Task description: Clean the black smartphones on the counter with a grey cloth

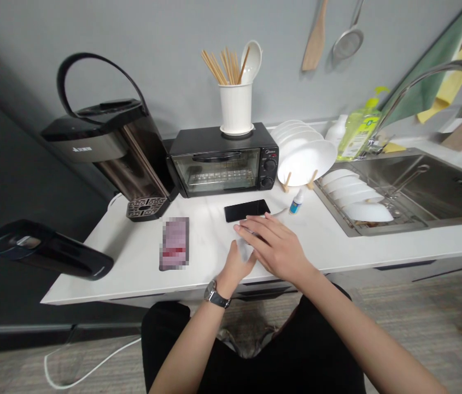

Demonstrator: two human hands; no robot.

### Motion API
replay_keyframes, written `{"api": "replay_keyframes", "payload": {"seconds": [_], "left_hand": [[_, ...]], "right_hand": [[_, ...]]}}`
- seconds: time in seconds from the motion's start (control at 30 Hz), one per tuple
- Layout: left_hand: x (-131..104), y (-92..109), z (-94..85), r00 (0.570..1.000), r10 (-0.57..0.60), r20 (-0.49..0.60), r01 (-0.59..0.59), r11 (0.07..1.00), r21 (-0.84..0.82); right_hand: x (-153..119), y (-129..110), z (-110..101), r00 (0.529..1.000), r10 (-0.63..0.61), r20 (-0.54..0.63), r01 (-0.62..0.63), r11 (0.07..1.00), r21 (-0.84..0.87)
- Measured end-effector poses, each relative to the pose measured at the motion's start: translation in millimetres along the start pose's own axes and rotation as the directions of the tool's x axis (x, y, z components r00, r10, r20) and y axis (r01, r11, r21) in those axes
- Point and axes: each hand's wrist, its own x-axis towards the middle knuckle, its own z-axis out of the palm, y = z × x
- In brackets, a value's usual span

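Above the counter's front edge my two hands come together. My left hand (235, 266), with a watch (216, 295) on its wrist, has its thumb raised and its fingers partly covered by the other hand. It curls around a pale, translucent thing (244, 250) that I cannot make out. My right hand (282, 249) reaches over this thing, its fingers stretched out and side by side. Just beyond the fingers lies a black phone (247, 210), screen up. Right of it stands a small white bottle (297, 202) with a blue label. A thin pale handle or tip (279, 212) shows beside the phone.
A toaster oven (222, 161) carries a white chopstick holder (236, 106). To the left are a water dispenser (120, 153), a dark tumbler (50, 249) and a blurred-out purple item (175, 243). Racked plates (308, 156) and a sink (431, 186) with bowls are on the right.
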Motion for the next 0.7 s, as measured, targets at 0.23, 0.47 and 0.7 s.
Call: {"api": "replay_keyframes", "payload": {"seconds": [0.23,0.47,0.7], "left_hand": [[3,-1,1.7,0.993,0.088,0.076,-0.098,0.984,0.146],[2,-3,2.5,0.998,0.037,0.043,-0.044,0.985,0.166],[-7,-19,12.6,0.999,-0.017,0.037,0.013,0.996,0.087]], "right_hand": [[-9,21,-3,0.993,0.114,-0.03,-0.115,0.992,-0.052],[-8,18,-1,0.96,0.258,-0.108,-0.259,0.966,0.004],[7,-7,7,0.997,0.07,-0.027,-0.071,0.997,-0.039]]}}
